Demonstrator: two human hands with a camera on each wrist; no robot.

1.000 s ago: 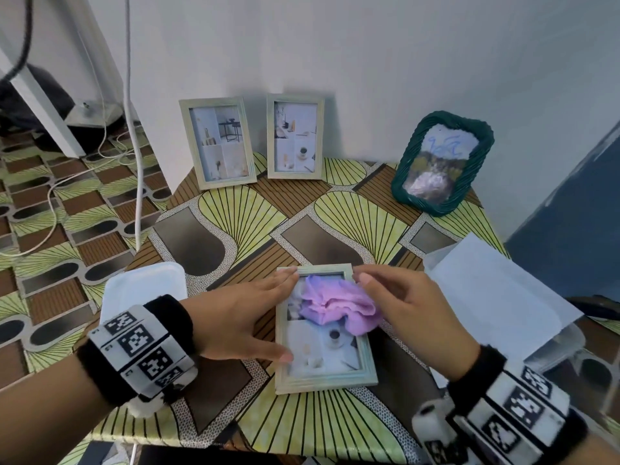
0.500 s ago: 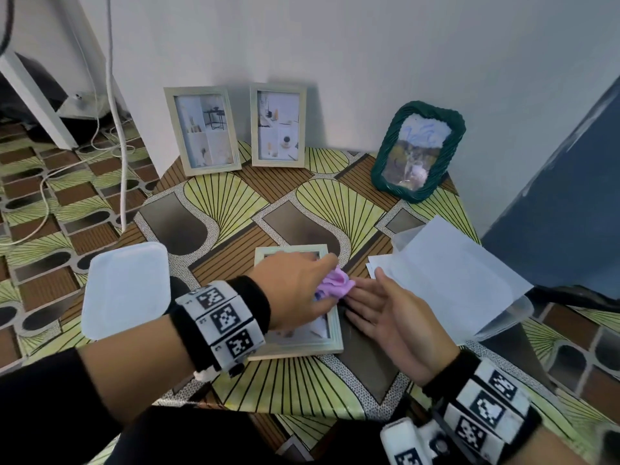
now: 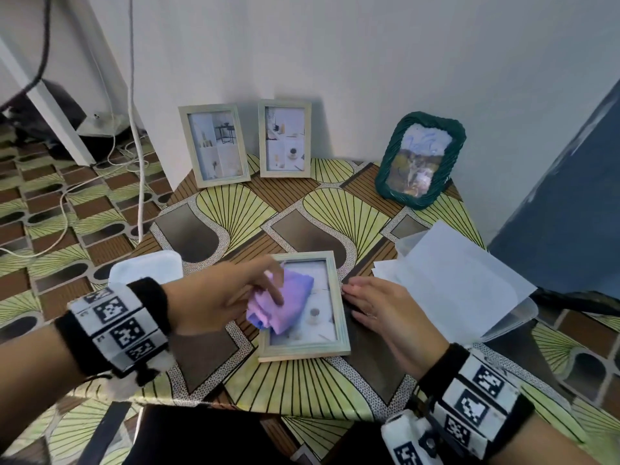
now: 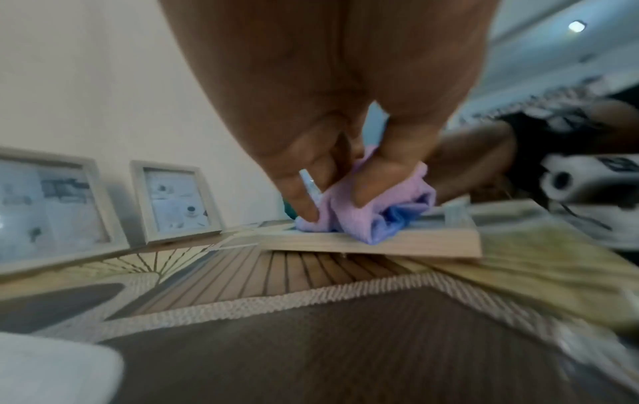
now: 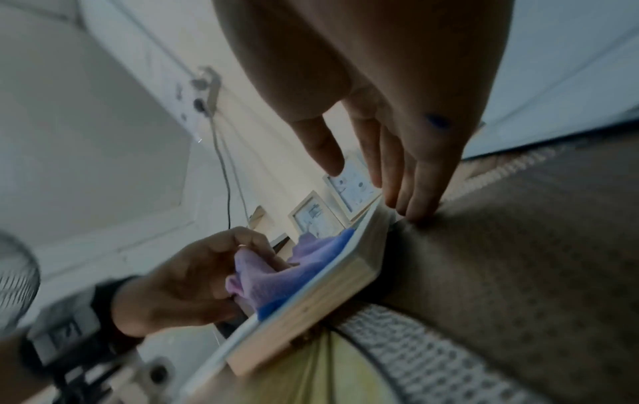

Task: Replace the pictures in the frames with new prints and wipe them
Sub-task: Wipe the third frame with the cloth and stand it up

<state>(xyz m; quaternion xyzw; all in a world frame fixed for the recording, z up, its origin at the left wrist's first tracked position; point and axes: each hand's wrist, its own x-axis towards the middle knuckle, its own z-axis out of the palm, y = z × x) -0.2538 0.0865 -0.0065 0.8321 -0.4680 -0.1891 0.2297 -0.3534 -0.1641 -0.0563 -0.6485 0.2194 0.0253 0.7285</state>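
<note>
Head view shows your wooden frame (image 3: 303,350) lying flat near the tabletop's (image 3: 235,209) front edge. Your left hand (image 3: 218,300) pinches the purple cloth (image 3: 285,303) on its glass; your right hand (image 3: 382,310), fingers straight, braces its right edge. Bare tabletop lies behind.
</note>
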